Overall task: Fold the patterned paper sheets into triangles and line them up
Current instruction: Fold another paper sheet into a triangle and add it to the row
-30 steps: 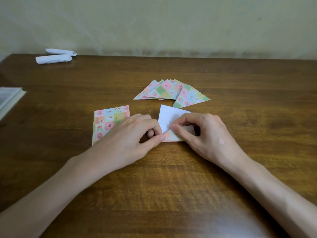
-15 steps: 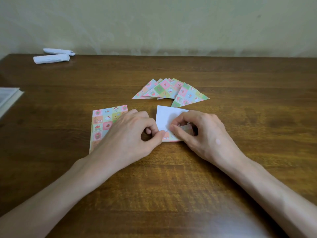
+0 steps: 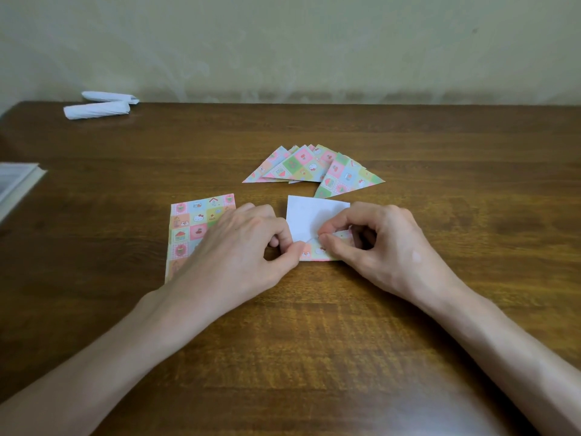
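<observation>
While a fan of folded patterned paper triangles (image 3: 311,168) lay at twelve o'clock on the brown wooden worktop (image 3: 314,335), the left hand (image 3: 242,247) pinched the white-backed paper square (image 3: 306,218) at its near corner and the right hand (image 3: 380,243) rolled its patterned edge upward; matching corners before creasing would likely keep the triangle true. Unfolded patterned sheets (image 3: 191,221) waited at nine o'clock.

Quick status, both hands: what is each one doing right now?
Left hand: closed, thumb and finger pinching the near left corner of the white-side-up sheet.
Right hand: closed, pinching the same sheet's turned-up patterned edge.
</observation>
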Tool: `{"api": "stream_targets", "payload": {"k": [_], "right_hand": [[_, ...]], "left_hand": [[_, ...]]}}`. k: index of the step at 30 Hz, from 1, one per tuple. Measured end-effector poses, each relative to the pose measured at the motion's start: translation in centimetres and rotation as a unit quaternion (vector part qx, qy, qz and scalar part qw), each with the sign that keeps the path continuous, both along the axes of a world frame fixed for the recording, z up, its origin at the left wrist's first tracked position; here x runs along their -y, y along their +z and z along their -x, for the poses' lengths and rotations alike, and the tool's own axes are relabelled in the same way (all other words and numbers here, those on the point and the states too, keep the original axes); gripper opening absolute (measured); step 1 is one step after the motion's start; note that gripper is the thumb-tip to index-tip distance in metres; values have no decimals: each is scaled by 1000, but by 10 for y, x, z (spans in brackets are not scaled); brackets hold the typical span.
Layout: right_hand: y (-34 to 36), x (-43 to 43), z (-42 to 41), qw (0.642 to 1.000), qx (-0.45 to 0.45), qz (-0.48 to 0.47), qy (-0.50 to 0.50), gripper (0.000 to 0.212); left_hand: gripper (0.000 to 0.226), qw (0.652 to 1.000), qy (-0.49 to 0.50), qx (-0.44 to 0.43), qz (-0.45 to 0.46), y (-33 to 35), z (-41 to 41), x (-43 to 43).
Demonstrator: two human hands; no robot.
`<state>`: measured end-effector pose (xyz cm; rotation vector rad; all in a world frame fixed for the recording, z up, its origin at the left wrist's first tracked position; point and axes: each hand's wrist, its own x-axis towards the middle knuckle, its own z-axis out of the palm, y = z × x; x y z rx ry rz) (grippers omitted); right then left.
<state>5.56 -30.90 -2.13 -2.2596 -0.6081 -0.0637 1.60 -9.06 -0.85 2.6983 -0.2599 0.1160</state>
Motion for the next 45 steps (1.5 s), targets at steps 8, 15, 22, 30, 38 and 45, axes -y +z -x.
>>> {"api": "stream_targets", "payload": {"k": [8, 15, 22, 30, 38, 45], "right_hand": [[1, -2, -1, 1000, 6, 18, -7, 7], [2, -3, -1, 1000, 3, 23, -8, 7], [2, -3, -1, 999, 19, 26, 9, 10], [-1, -3, -1, 999, 15, 49, 10, 8], [0, -3, -1, 999, 18, 51, 9, 8], [-1, -3, -2, 999, 13, 51, 10, 7]], "left_hand": [[31, 999, 12, 43, -27, -2, 2, 2], [27, 999, 31, 31, 4, -4, 2, 1], [24, 999, 33, 26, 19, -6, 0, -1], [10, 995, 7, 31, 100, 1, -4, -20], [14, 990, -66, 71, 98, 14, -9, -35], [36, 978, -203, 20, -43, 11, 4, -39]]}}
